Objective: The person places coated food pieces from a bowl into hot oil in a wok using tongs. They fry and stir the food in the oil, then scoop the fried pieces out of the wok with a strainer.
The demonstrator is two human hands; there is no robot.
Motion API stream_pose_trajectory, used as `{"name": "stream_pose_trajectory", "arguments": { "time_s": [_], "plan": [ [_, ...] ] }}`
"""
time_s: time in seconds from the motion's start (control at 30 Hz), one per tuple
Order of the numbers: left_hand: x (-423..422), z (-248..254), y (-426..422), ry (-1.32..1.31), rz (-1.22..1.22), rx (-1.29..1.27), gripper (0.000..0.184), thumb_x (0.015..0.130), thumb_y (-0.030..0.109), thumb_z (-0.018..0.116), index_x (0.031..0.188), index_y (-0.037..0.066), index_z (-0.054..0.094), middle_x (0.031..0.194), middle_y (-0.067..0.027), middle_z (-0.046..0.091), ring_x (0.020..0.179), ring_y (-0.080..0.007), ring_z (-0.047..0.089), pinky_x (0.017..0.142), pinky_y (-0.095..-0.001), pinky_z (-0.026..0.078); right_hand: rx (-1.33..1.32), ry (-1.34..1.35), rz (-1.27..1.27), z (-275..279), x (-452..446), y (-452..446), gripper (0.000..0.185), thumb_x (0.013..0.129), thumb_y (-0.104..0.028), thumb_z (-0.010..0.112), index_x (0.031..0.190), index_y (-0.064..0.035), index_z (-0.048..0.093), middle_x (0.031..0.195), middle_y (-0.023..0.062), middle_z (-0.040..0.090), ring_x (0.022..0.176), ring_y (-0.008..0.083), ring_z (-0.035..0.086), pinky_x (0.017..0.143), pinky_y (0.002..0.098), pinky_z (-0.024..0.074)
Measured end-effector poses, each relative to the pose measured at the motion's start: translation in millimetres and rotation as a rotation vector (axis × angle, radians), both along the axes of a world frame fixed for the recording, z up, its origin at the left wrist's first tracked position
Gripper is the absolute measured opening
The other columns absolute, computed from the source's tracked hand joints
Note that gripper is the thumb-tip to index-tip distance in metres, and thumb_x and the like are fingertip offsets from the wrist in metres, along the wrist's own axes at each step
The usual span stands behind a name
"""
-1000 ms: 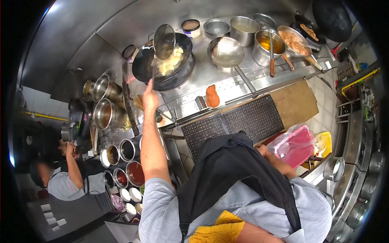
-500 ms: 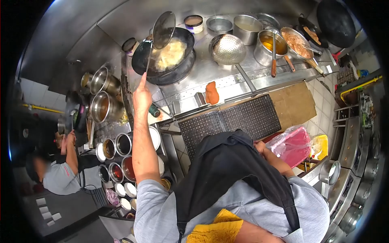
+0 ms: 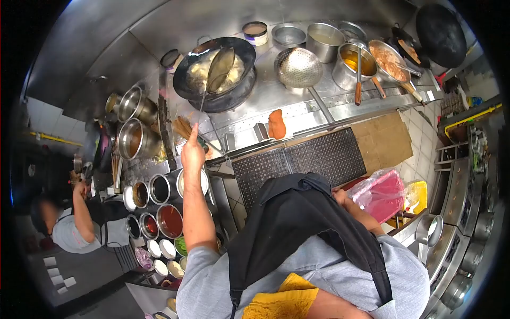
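My left hand (image 3: 193,154) is closed around the long thin handle of a round mesh skimmer (image 3: 222,68). The skimmer's dark mesh head hangs over, or dips into, a black wok (image 3: 184,91), tilted on edge. Pale yellowish food pieces (image 3: 199,72) lie in bubbling liquid in the wok; I cannot tell whether the mesh touches them. My right hand (image 3: 342,199) is low beside the black apron (image 3: 297,207), near a red-pink tub with plastic film (image 3: 385,196). The apron partly hides its fingers, and I cannot make out whether it holds anything.
A perforated ladle (image 3: 299,68) rests on the steel range, left of a pot of yellow liquid (image 3: 355,56) and a pan of brownish food (image 3: 387,58). An orange cloth (image 3: 276,125) lies on the front edge. Several sauce containers (image 3: 170,220) stand left; a co-worker (image 3: 79,228) is beyond.
The skimmer has come down from upright above the wok's back rim to over the food. My left hand has pulled back toward me. My right hand stays about where it was.
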State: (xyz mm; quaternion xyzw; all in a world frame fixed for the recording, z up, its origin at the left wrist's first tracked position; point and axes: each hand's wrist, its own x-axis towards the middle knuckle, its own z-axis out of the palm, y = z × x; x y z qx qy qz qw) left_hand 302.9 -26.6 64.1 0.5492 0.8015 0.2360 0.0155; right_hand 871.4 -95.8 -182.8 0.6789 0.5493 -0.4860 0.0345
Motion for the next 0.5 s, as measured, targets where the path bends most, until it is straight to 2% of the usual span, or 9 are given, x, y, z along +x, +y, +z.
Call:
{"name": "stream_pose_trajectory", "arguments": {
  "time_s": [0.07,0.2,0.27,0.37,0.5],
  "plan": [
    [-10,-8,3,0.01,0.02,0.005,0.061,0.081,0.0,0.047,0.135,0.028,0.05,0.075,-0.0242,0.062,0.07,-0.0404,0.062,0.065,-0.0488,0.047,0.045,0.034,0.04,-27,8,-4,0.024,0.081,-0.022,0.055,0.09,-0.0039,0.069,0.086,0.0152,0.068,0.082,0.0241,0.065,0.075,0.0357,0.0487],
    [-6,16,6,0.015,0.115,-0.014,0.061,0.081,0.001,0.046,0.135,0.03,0.049,0.081,-0.024,0.064,0.075,-0.0405,0.063,0.069,-0.0497,0.048,0.09,-0.032,0.012,-14,5,-1,0.025,0.081,-0.023,0.055,0.089,-0.0038,0.069,0.086,0.0155,0.069,0.084,0.0251,0.065,0.075,0.0368,0.049],
    [-20,-4,22,0.029,0.137,-0.027,0.061,0.081,0.002,0.046,0.135,0.031,0.049,0.082,-0.024,0.064,0.076,-0.0407,0.063,0.07,-0.05,0.048,-0.038,-0.025,-0.001,-1,2,3,0.028,0.081,-0.025,0.055,0.091,-0.0036,0.069,0.087,0.0149,0.069,0.083,0.0266,0.066,0.075,0.0369,0.0497],
    [-43,-26,47,0.044,0.157,-0.044,0.062,0.08,0.004,0.047,0.135,0.031,0.049,0.084,-0.024,0.065,0.078,-0.0414,0.064,0.072,-0.0507,0.048,0.058,0.027,-0.002,-29,8,0,0.028,0.083,-0.024,0.054,0.093,-0.0024,0.068,0.084,0.0129,0.069,0.077,0.0245,0.066,0.072,0.0348,0.0507],
    [-40,0,74,0.0,0.143,-0.015,0.062,0.08,0.006,0.046,0.136,0.033,0.048,0.089,-0.0242,0.065,0.082,-0.0426,0.064,0.076,-0.0504,0.048,-0.058,0.023,-0.069,12,-8,13,0.028,0.084,-0.022,0.054,0.098,-0.0015,0.067,0.085,0.0121,0.069,0.076,0.0229,0.066,0.072,0.0331,0.051]
  ]
}}
